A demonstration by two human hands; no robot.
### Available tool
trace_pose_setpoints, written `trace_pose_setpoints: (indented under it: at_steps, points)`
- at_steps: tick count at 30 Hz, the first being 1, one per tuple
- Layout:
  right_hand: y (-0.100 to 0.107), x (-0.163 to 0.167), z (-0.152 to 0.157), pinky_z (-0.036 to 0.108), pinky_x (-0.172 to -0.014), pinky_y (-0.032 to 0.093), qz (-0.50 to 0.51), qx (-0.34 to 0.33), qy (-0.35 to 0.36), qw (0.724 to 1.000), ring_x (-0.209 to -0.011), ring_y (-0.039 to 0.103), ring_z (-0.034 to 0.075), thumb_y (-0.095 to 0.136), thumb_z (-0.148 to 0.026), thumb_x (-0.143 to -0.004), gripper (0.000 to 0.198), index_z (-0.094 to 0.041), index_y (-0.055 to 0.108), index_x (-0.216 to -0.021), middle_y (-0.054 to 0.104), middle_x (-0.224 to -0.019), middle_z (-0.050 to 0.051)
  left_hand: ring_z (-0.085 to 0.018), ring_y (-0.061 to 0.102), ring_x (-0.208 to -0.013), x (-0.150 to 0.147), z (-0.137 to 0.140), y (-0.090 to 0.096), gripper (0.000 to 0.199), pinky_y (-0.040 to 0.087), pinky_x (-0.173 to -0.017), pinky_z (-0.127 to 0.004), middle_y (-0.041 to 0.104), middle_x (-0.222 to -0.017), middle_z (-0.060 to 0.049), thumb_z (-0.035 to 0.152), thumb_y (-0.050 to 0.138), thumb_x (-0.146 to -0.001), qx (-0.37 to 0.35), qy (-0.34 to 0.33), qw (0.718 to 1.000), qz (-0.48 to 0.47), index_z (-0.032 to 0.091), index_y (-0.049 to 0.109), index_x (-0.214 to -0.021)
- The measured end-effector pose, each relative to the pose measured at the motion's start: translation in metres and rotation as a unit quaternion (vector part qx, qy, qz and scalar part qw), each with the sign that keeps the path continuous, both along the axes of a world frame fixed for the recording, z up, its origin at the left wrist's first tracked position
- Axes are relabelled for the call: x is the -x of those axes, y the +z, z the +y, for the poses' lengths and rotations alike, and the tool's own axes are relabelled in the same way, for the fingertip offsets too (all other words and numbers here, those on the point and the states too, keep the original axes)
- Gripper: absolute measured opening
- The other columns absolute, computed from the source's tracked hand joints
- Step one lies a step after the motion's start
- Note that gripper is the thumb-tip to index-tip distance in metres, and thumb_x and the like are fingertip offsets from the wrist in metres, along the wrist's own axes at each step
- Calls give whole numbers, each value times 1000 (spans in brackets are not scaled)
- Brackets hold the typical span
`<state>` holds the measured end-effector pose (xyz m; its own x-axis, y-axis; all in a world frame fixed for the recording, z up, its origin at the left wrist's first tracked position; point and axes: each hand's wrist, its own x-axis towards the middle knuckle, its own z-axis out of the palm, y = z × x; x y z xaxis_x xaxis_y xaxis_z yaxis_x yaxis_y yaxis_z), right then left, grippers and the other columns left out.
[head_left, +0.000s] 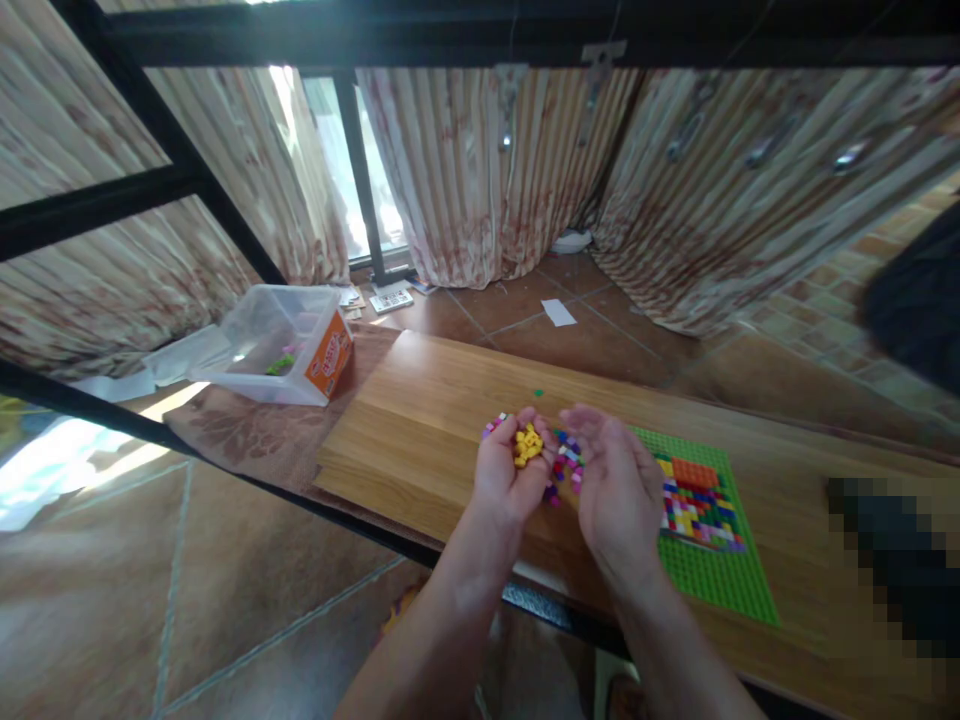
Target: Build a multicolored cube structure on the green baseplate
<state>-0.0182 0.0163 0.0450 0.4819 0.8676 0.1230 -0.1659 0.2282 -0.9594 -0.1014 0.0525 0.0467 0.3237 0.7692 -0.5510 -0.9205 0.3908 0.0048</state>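
My left hand is cupped palm up around a small heap of yellow toy bricks. To its right, my right hand is raised with fingers stretched and slightly curved, and nothing shows in it. Loose small bricks in pink, blue, white and red lie on the wooden board between and behind the hands, partly hidden by them. Just right of my right hand is a green baseplate, partly covered by a multicoloured patch of bricks with an orange-red block at its far edge.
A wooden board lies along the bench. At the left stands a clear plastic bin with an orange label and a few green and pink pieces inside. One green piece lies behind my hands. Black frame bars cross above; curtains hang behind.
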Motion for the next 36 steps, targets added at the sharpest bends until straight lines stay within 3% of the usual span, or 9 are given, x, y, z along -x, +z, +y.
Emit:
trace_pose_setpoints:
  at_steps: [3,6,9,13,17,20,25,29,36]
  points:
    - [-23,-20,1,44,-93,46,-163,51,-66,983,-98,66,23,48,-47,-91,38,-17,70,-96,72,-102,10,-8,58,-61,17,6,4,29,51,-57,-17,57,-70,-5,19,41,-95,-9,39,999,-15,8,60,-77]
    - [-42,-35,-1,47,-98,43,-293,101,-55,949,-108,62,25,41,-47,-94,44,-16,67,-109,69,-113,13,-5,52,-55,33,9,10,30,45,-48,-12,53,-69,-4,19,39,-97,-30,61,998,-4,8,58,-77]
    - [-48,-38,-4,47,-101,41,-361,102,-47,926,-113,59,25,37,-43,-96,44,-15,64,-116,67,-119,14,-3,47,-50,44,11,12,31,38,-42,-9,49,-67,-1,19,36,-98,-47,75,996,4,9,57,-76]
    - [-43,-21,-13,45,-103,41,-417,62,-20,906,-116,57,23,38,-36,-97,38,-16,63,-117,65,-121,14,-2,45,-49,48,13,11,31,36,-40,-9,47,-66,0,20,35,-98,-63,67,996,7,10,56,-77]
    - [-42,5,-28,42,-105,42,-454,5,67,889,-118,55,21,43,-28,-96,31,-18,61,-119,65,-122,11,-2,45,-49,49,15,10,32,37,-41,-9,49,-66,-1,21,34,-99,-70,65,995,25,10,55,-78]
    - [-45,10,-36,43,-107,40,-481,-10,76,874,-120,54,20,46,-25,-95,30,-19,60,-120,64,-122,10,-2,44,-48,51,16,11,31,36,-40,-9,50,-65,0,21,34,-99,-79,65,994,36,10,55,-78]
    - [-50,-14,-35,47,-103,42,-517,32,0,855,-118,53,24,45,-28,-94,31,-19,59,-121,62,-123,12,-2,42,-46,52,15,11,32,34,-39,-9,49,-63,0,20,33,-99,-85,58,993,53,11,55,-77]
    - [-54,-27,-12,53,-106,38,-548,69,-40,832,-128,44,29,45,-38,-94,45,-13,51,-131,53,-134,20,-2,44,-47,49,15,11,30,36,-40,-10,52,-63,-1,19,36,-98,-81,52,993,63,10,55,-77]
    - [-73,-16,17,51,-106,36,-564,126,-23,816,-127,45,32,39,-45,-95,57,-2,49,-131,53,-131,27,-2,44,-47,51,16,11,32,36,-39,-10,52,-63,-1,20,36,-98,-83,50,992,75,10,56,-75]
